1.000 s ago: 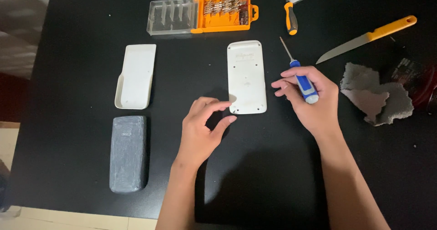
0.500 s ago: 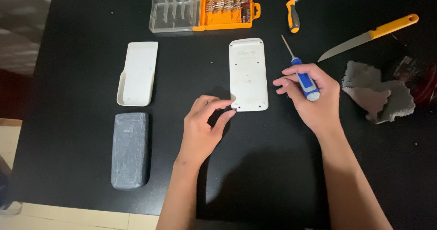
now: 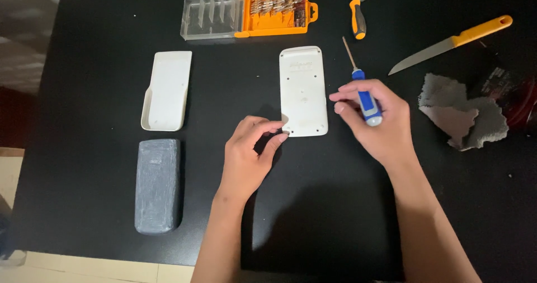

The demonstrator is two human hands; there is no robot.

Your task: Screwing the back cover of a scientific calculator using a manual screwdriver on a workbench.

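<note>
A white rectangular device (image 3: 302, 90) lies back side up in the middle of a black table (image 3: 100, 92). My left hand (image 3: 249, 154) rests just below its lower left corner, with the fingertips touching that corner. Just right of the device, my right hand (image 3: 376, 120) grips a blue-handled screwdriver (image 3: 362, 90). Its thin shaft points away from me.
A white cover (image 3: 166, 90) and a grey slip case (image 3: 158, 183) lie at the left. At the back sit an orange bit case (image 3: 246, 13) with an open clear lid and an orange-handled tool (image 3: 358, 14). At the right: an orange-handled knife (image 3: 453, 43) and a grey crumpled cloth (image 3: 461, 115).
My right hand has shifted slightly with the screwdriver. My left hand's fingertips stay at the device's lower left corner.
</note>
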